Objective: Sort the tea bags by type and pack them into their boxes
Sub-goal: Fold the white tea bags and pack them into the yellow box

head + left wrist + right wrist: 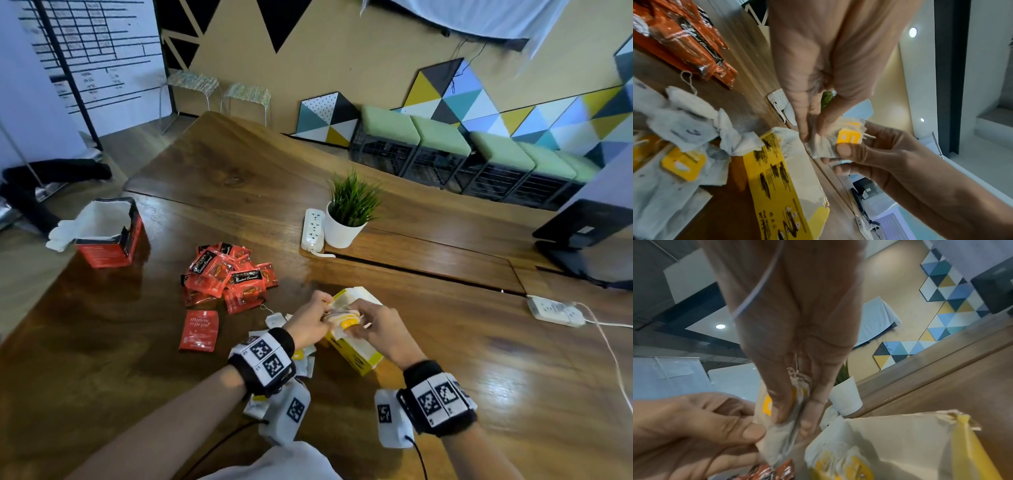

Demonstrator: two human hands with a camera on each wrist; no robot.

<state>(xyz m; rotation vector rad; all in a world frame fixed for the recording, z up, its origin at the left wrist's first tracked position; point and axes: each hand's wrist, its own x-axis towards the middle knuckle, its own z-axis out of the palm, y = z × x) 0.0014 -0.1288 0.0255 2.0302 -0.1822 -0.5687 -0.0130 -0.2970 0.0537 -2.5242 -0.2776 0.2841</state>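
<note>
While above the yellow box [356, 356], both hands [346, 323] pinch tea bags [342, 317].

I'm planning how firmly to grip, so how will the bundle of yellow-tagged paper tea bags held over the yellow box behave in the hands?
The tea bag bundle looks soft and floppy: its paper crumples where the left hand and right hand pinch it. It is probably very light and tearable. Loose strings may snag going into the yellow box.
</note>
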